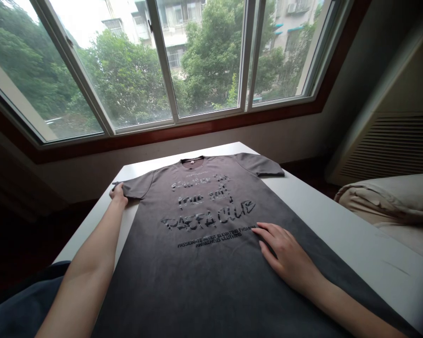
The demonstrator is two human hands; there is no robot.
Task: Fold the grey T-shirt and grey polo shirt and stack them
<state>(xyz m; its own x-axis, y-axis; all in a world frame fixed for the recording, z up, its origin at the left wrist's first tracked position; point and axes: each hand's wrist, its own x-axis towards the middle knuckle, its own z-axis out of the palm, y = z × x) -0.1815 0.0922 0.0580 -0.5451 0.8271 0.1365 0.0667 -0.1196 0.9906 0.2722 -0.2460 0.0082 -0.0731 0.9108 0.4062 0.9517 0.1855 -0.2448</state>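
A dark grey T-shirt (211,277) with black lettering lies spread face up on a white table (341,230), its collar toward the window. Out at the end of the left-hand sleeve, my left hand (119,194) is closed on the sleeve's hem, at the table's left edge. My right hand (282,251) rests on the shirt's front, just right of the lowest printed lines, with its fingers stretched out and apart. The other sleeve (264,165) lies flat near the far right side. The shirt's bottom hem is out of view.
Behind the table's far edge is a wall with a wide sliding window (204,61) in a brown frame. To the right stand a slatted beige unit (402,145) and a beige cushioned piece of furniture (391,206). Dark floor shows at the left.
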